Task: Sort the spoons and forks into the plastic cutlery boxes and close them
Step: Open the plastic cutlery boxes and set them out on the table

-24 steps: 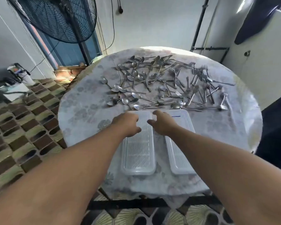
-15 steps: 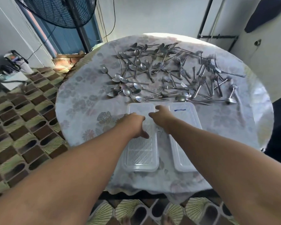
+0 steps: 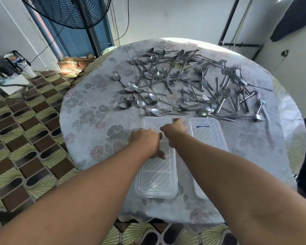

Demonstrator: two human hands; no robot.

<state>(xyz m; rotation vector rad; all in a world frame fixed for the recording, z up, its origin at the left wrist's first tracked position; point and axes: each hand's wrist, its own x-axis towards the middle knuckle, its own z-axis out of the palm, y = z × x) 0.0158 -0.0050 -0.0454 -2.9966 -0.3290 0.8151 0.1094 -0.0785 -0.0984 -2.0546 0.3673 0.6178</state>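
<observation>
Two clear plastic cutlery boxes lie side by side near the table's front edge, both with lids on. My left hand (image 3: 146, 141) grips the left rim of the left box (image 3: 156, 179), its thumb lying on the ribbed lid. My right hand (image 3: 175, 129) curls over the same box's right rim, in the gap between the boxes. The right box (image 3: 208, 137) carries a blue mark, and my right forearm covers its near part. Behind the boxes, several spoons (image 3: 148, 76) lie heaped at the left and several forks (image 3: 228, 85) at the right.
The round table (image 3: 88, 117) wears a flowered cloth that hangs over its front edge. A standing fan (image 3: 69, 11) and a blue door are at the back left. A bag and clutter sit on the tiled floor (image 3: 25, 138) to the left.
Both hands slid back from the far end of the left box toward its middle, and each now grips a side rim. The camera tilted further down.
</observation>
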